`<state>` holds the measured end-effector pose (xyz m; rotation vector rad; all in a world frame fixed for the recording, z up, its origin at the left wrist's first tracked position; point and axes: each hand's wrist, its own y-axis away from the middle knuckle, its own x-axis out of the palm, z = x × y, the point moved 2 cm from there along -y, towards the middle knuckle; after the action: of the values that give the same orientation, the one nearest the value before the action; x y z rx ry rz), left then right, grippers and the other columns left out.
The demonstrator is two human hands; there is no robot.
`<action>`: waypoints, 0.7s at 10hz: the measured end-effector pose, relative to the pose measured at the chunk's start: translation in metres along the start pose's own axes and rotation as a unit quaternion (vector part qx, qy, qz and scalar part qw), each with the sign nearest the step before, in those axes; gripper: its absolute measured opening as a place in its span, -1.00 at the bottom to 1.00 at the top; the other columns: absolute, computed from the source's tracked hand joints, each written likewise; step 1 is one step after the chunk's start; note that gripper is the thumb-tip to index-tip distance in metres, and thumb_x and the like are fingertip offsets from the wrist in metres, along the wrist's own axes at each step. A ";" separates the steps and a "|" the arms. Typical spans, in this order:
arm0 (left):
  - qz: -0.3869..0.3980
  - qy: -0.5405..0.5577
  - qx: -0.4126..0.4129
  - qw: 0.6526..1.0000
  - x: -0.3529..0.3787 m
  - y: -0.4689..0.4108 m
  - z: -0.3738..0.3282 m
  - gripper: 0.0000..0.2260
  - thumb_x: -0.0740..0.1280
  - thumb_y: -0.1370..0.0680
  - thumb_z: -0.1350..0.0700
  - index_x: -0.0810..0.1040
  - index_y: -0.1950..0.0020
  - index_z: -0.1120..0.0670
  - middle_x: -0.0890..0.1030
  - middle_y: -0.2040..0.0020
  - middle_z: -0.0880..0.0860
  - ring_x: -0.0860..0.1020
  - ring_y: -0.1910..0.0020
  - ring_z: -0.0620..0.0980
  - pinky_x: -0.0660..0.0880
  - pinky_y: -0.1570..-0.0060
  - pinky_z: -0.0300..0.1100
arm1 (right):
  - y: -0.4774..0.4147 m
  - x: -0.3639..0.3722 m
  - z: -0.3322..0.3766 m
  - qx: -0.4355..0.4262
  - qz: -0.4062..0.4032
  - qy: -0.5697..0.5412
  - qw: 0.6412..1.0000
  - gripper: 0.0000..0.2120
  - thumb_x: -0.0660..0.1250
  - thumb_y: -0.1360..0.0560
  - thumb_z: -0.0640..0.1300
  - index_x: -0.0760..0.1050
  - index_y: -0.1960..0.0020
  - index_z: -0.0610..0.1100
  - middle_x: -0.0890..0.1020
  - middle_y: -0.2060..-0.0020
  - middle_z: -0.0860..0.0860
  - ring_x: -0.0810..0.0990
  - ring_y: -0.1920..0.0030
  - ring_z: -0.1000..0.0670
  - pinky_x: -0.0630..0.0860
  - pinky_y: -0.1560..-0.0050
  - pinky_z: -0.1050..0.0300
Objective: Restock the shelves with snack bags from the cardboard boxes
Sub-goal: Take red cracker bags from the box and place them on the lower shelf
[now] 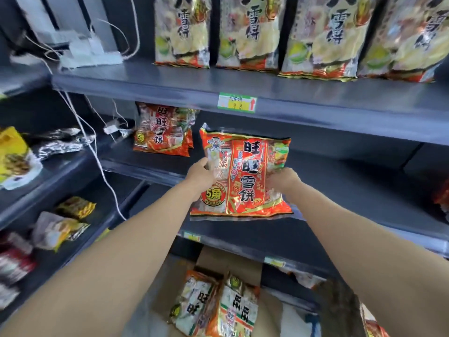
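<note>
Both hands hold one red snack bag (245,176) upright in front of the middle dark grey shelf (340,181). My left hand (200,175) grips the bag's left edge and my right hand (284,180) grips its right edge. A matching red snack bag (162,131) stands further back on the same shelf, to the left. Below, an open cardboard box (233,260) holds more snack bags (218,305), standing on end.
The top shelf (170,81) carries several large pale snack bags (318,37). White cables (97,152) hang down at the left past the shelf corner. The left shelving unit holds a yellow bag (14,156) and other small packets (56,229).
</note>
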<state>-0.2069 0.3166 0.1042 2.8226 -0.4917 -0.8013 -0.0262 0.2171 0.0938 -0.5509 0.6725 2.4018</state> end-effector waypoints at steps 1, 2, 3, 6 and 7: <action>-0.023 -0.019 -0.006 1.000 -0.006 -0.053 0.017 -0.40 0.28 -0.55 0.29 0.19 -0.53 -0.02 0.26 -0.50 0.08 0.39 -0.36 0.12 0.46 -0.09 -0.21 | -0.032 0.016 0.015 -0.012 -0.006 0.018 1.000 -0.74 0.32 -0.49 -0.20 0.34 0.32 -0.01 0.59 -0.17 -0.18 0.56 -0.20 -0.16 0.51 -0.13 0.05; -0.053 -0.004 0.003 0.999 -0.008 -0.087 0.029 -0.46 0.28 -0.54 0.25 0.31 -0.47 -0.09 0.37 -0.43 0.11 0.48 -0.25 0.14 0.56 -0.01 -0.10 | -0.061 0.030 0.024 -0.026 -0.017 0.049 0.998 -0.94 0.34 -0.48 -0.18 0.48 0.15 -0.06 0.59 -0.17 -0.16 0.56 -0.19 -0.16 0.50 -0.16 0.03; -0.057 0.000 0.028 0.998 -0.009 -0.107 0.033 -0.56 0.28 -0.54 0.27 0.43 -0.41 0.02 0.53 -0.29 0.09 0.56 -0.01 -0.02 0.43 0.27 -0.30 | -0.083 0.040 0.030 -0.022 -0.032 0.087 0.995 -0.68 0.33 -0.48 -0.17 0.50 -0.21 -0.21 0.58 -0.17 -0.17 0.55 -0.19 -0.18 0.51 -0.18 -0.01; -0.007 0.021 0.061 0.998 0.000 -0.193 0.019 -0.56 0.23 -0.60 0.27 0.34 -0.47 0.03 0.50 -0.05 0.02 0.46 0.17 -0.10 0.36 0.33 -0.37 | -0.145 0.060 0.041 0.006 -0.161 0.154 0.975 -0.70 0.14 -0.51 -0.24 0.37 -0.23 -0.17 0.55 -0.17 -0.16 0.41 -0.31 -0.22 0.41 -0.25 -0.04; -0.007 -0.019 0.081 0.997 0.001 -0.230 0.009 -0.61 0.21 -0.61 0.26 0.41 -0.43 0.03 0.53 -0.27 0.09 0.56 -0.06 0.05 0.48 0.17 -0.25 | -0.164 0.070 0.050 -0.007 -0.200 0.154 0.968 -0.74 0.17 -0.50 -0.20 0.39 -0.18 -0.17 0.56 -0.13 -0.13 0.53 -0.16 -0.20 0.40 -0.24 -0.03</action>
<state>-0.1495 0.5302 0.0396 2.9667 -0.5661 -0.8555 0.0131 0.3906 0.0417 -0.9794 0.6028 1.9620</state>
